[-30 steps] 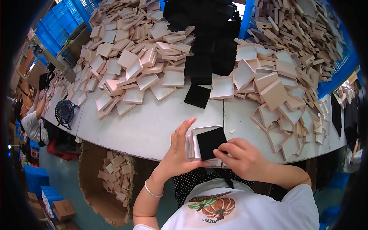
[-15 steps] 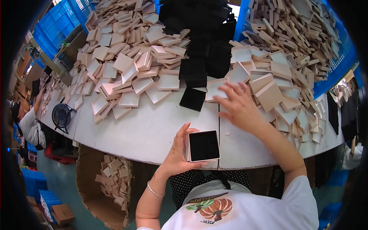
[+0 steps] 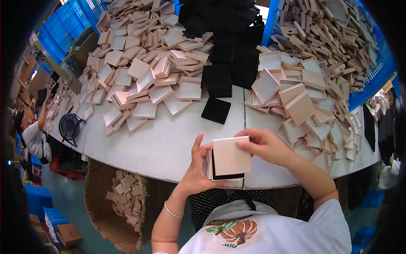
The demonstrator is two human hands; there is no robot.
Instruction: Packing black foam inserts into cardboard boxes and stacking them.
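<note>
On the wearer's white shirt (image 3: 304, 233), a pumpkin print (image 3: 239, 231) carries small lettering along its far side. The left hand (image 3: 195, 171) is curved around the left side of a box (image 3: 210, 168), gripping it with the thumb along the near side and one finger raised. The right hand (image 3: 264, 146) reaches in from the right, pinching the far right corner of a square beige piece (image 3: 231, 157), thumb on its upper face. That piece lies over the box, slightly askew, with black lining (image 3: 230, 176) showing at the left and near edges. Both sit close to the near edge of the white worktop (image 3: 169, 139). White surface shows between the hands and the left heap of trays (image 3: 148, 72); a loose black pad (image 3: 216, 110) lies farther off, left of the right heap (image 3: 304, 106).
</note>
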